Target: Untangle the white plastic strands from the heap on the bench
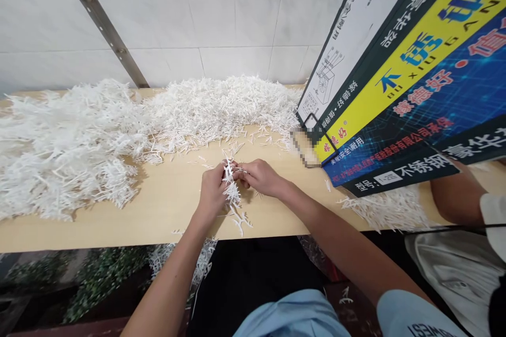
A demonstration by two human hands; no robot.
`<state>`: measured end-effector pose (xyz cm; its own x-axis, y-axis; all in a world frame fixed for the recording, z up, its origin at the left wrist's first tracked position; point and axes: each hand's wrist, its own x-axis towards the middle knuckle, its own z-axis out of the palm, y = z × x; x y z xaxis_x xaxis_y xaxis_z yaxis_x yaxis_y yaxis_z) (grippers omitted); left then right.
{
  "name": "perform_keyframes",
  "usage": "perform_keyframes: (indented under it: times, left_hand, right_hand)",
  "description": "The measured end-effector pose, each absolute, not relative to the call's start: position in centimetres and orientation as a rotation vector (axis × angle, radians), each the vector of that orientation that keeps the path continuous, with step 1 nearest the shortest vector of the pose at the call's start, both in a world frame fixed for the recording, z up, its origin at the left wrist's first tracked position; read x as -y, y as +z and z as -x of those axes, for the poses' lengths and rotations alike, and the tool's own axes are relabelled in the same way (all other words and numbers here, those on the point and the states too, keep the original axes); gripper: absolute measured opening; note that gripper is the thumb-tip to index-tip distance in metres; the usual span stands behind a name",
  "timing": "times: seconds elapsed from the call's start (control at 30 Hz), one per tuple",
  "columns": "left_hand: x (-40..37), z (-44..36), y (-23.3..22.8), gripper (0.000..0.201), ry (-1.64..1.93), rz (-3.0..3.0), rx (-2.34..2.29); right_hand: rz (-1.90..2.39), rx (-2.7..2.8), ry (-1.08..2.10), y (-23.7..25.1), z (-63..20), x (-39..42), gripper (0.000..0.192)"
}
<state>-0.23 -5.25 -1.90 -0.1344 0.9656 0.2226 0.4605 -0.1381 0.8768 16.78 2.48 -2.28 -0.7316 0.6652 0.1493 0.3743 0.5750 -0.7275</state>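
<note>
Two hands worked a white plastic sprue over the wooden surface.

The left hand [212,189] and right hand [259,176] each had their grip clamped on the white plastic sprue [232,192] — a thin, branching stem with small prongs, hanging down between them just above the surface [158,205]. Far left lay a heap of white pieces [79,142]; a printed cardboard box [415,73] leaned at the right — another person's arm [450,195] beneath it.
</note>
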Motion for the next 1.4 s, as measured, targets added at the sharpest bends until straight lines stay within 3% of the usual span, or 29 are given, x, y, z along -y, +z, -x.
perform_keyframes:
  times: [0.13, 0.57, 0.77, 1.0, 1.13, 1.33, 1.4]
  left_hand:
    - [5.5, 0.3, -1.8, 0.014, 1.264, -1.577, -1.737]
    - [4.8, 0.8, -2.6, 0.017, 1.39, -1.479, -1.498]
    - [4.4, 2.3, -2.9, 0.016, 1.686, -1.291, -1.598]
    - [4.3, 2.1, -2.5, 0.036, 1.408, -1.382, -1.615]
    - [4.6, 1.7, -1.8, 0.038, 1.367, -1.388, -1.637]
    - [4.6, 1.6, -1.5, 0.039, 1.331, -1.378, -1.612]
    - [4.5, 1.7, -1.6, 0.038, 1.327, -1.394, -1.608]
  right_hand:
    - [0.804, 2.299, 1.156, -2.2, -17.1, -2.7, 0.037]
    - [0.752, 2.119, 0.994, -2.0, -17.6, -2.3, 0.063]
    - [0.962, 1.733, 0.681, -2.1, -18.3, -1.6, 0.054]
    - [1.259, 2.142, 0.419, -1.8, -16.6, -2.9, 0.037]
    - [1.282, 2.144, 0.453, -1.5, -16.8, -2.9, 0.032]
    - [1.237, 2.053, 0.553, -1.8, -17.1, -2.7, 0.051]
    - [1.258, 2.019, 0.515, -1.9, -17.2, -2.9, 0.043]
